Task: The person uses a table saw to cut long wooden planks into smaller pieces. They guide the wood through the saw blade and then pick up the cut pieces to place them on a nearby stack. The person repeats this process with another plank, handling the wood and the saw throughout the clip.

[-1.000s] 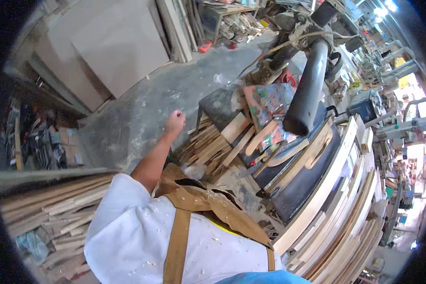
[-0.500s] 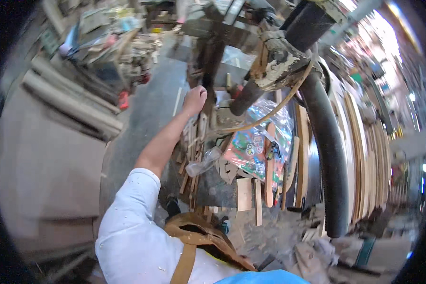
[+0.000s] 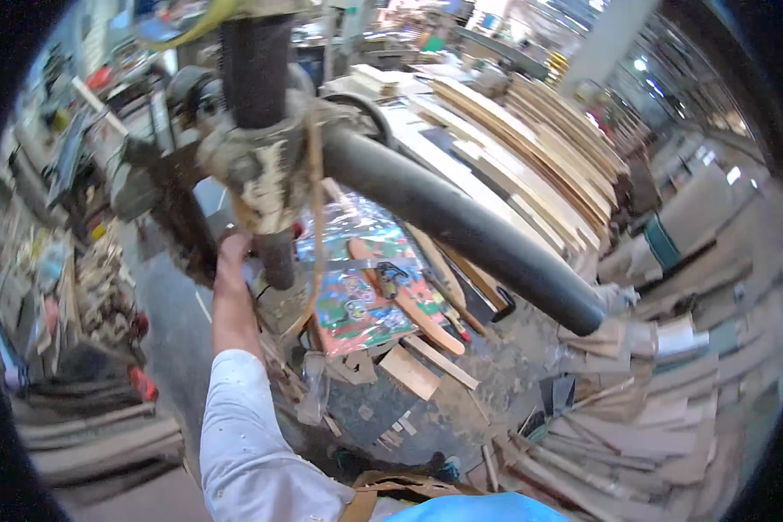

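My left hand (image 3: 232,250) reaches forward at the end of my white-sleeved arm (image 3: 239,413). It looks closed beside the dark upright part of a machine (image 3: 191,204); its fingertips and anything in them are hidden or blurred. Just right of it is the worn, paint-flaked machine head (image 3: 265,174), with a yellowish hose (image 3: 316,217) hanging down. Below the head, a clear plastic bag over a colourful printed sheet (image 3: 348,317) lies on the surface, with a curved wooden piece (image 3: 422,322) and a small dark tool (image 3: 391,278) on top. My right hand is out of view.
A thick dark pipe (image 3: 461,230) slants from the machine head to the right. Long boards (image 3: 531,157) are stacked behind it. Wood offcuts (image 3: 635,452) litter the lower right, and scrap wood (image 3: 104,278) is heaped at the left. A short board (image 3: 409,372) lies near the bag.
The view has swung to the right, so the machine head and bag now sit further left. My left hand has come closer to the machine head in the picture.
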A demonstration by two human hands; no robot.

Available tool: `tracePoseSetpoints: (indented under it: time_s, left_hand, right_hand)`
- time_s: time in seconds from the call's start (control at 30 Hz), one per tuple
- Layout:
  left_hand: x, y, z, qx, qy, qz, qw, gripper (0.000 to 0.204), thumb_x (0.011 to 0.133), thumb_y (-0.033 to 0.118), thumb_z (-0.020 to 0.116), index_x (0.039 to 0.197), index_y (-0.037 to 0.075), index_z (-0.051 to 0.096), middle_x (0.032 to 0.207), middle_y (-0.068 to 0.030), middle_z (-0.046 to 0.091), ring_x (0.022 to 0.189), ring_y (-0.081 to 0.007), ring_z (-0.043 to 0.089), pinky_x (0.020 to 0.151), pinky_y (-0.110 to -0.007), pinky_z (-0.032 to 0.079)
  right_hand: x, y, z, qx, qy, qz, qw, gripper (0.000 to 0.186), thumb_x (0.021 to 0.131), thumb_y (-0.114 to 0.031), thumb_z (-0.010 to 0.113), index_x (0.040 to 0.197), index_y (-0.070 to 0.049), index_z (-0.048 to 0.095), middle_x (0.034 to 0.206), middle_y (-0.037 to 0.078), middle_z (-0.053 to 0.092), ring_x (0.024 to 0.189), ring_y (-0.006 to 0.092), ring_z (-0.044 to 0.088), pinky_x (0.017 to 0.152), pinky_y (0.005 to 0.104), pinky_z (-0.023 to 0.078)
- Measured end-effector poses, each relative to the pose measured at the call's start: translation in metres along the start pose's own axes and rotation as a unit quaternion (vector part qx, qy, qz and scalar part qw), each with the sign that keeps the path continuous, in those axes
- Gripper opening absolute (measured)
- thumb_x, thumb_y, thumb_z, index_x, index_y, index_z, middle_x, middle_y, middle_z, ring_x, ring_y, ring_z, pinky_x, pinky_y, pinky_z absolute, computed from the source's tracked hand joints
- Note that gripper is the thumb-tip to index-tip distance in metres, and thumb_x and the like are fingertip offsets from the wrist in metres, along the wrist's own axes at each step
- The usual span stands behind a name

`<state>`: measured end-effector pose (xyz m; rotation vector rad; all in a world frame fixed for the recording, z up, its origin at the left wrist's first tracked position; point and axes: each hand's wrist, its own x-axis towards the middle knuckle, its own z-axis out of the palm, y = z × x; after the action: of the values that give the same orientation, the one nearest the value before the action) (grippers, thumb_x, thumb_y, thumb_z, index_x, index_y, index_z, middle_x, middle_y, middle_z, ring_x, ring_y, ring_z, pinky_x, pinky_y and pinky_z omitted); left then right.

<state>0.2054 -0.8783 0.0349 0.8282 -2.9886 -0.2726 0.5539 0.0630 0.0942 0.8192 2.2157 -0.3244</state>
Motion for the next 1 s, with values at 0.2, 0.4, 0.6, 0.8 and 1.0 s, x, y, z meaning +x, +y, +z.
tracePoseSetpoints:
  time_s: [0.2, 0.4, 0.6, 0.8, 1.0]
  left_hand:
    - [-0.014, -0.025, -0.018, -0.320, 0.198, -0.146, 0.915, 0.025, 0.095, 0.027, 0.055, 0.104, 0.008, 0.067, 0.092, -0.0082, 0.063, 0.084, -0.0227, 0.063, 0.070, -0.039, 0.051]
    - [-0.128, -0.061, -0.031, -0.502, 0.289, -0.145, 0.802, 0.020, 0.095, 0.027, 0.060, 0.101, 0.009, 0.062, 0.074, -0.0004, 0.055, 0.067, -0.0130, 0.056, 0.054, -0.033, 0.047]
    - [-0.401, 0.114, -0.152, -0.630, 0.106, -0.137, 0.757, 0.013, 0.094, 0.017, 0.061, 0.097, 0.004, 0.062, 0.080, 0.0007, 0.059, 0.071, -0.0111, 0.055, 0.069, -0.028, 0.046]
    - [-0.539, 0.331, -0.125, -0.653, -0.175, -0.002, 0.737, 0.008, 0.091, 0.012, 0.064, 0.093, 0.004, 0.064, 0.088, -0.0010, 0.062, 0.083, -0.0127, 0.057, 0.078, -0.030, 0.048]
    - [-0.539, 0.626, -0.094, -0.605, -0.371, 0.251, 0.658, 0.039, 0.097, 0.015, 0.062, 0.133, 0.001, 0.057, 0.115, -0.0081, 0.066, 0.102, -0.0182, 0.062, 0.093, -0.035, 0.051]
  right_hand:
    - [0.007, 0.068, 0.020, 0.008, -0.018, -0.019, 1.000, 0.041, 0.088, -0.038, 0.066, 0.110, -0.004, 0.072, 0.077, 0.012, 0.067, 0.073, 0.0193, 0.062, 0.066, 0.0372, 0.050]
    - [0.062, 0.055, 0.028, 0.072, -0.017, -0.080, 0.994, 0.031, 0.089, -0.029, 0.059, 0.108, -0.007, 0.072, 0.077, 0.014, 0.069, 0.074, 0.0268, 0.067, 0.068, 0.0414, 0.052]
    - [0.103, 0.011, -0.014, 0.084, 0.062, -0.250, 0.963, 0.035, 0.091, -0.035, 0.057, 0.102, -0.004, 0.069, 0.092, 0.021, 0.070, 0.090, 0.0400, 0.067, 0.082, 0.0457, 0.052]
    - [0.116, -0.078, -0.129, 0.193, -0.069, -0.459, 0.864, 0.051, 0.100, -0.040, 0.055, 0.130, 0.001, 0.059, 0.120, 0.014, 0.066, 0.113, 0.0242, 0.062, 0.096, 0.0362, 0.048]
    - [0.050, -0.077, -0.259, 0.383, -0.400, -0.500, 0.666, 0.057, 0.099, -0.049, 0.058, 0.131, -0.002, 0.058, 0.114, 0.009, 0.064, 0.103, 0.0196, 0.062, 0.090, 0.0341, 0.051]
